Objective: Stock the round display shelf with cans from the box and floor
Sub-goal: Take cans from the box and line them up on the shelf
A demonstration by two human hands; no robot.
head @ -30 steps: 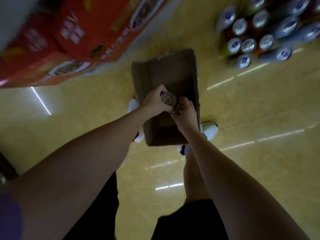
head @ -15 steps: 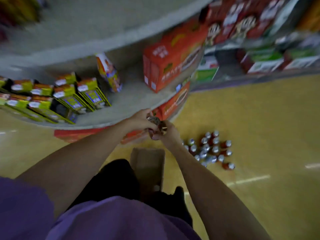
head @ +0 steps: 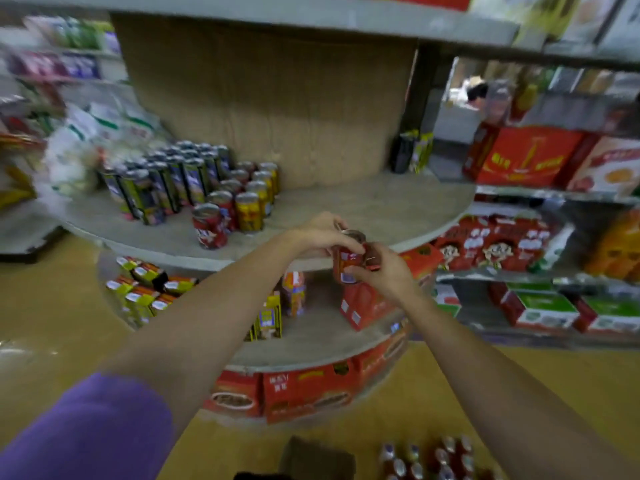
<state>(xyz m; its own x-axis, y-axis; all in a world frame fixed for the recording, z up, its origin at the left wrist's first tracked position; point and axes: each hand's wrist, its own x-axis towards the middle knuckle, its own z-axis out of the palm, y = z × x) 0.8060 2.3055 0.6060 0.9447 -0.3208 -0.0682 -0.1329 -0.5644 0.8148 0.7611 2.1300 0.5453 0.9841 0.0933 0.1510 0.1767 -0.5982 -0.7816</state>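
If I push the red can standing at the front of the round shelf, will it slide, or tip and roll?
The red can is tall and narrow, so a high push would probably tip it; on its side it would likely roll. It stands near the edge of the round shelf, so it might fall off. A low push should slide it, since its metal wall looks rigid.

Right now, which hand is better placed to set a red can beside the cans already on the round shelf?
Left, probably. The left hand grips the upright red can, nearer the shelved cans; the right hand holds another, farther away.
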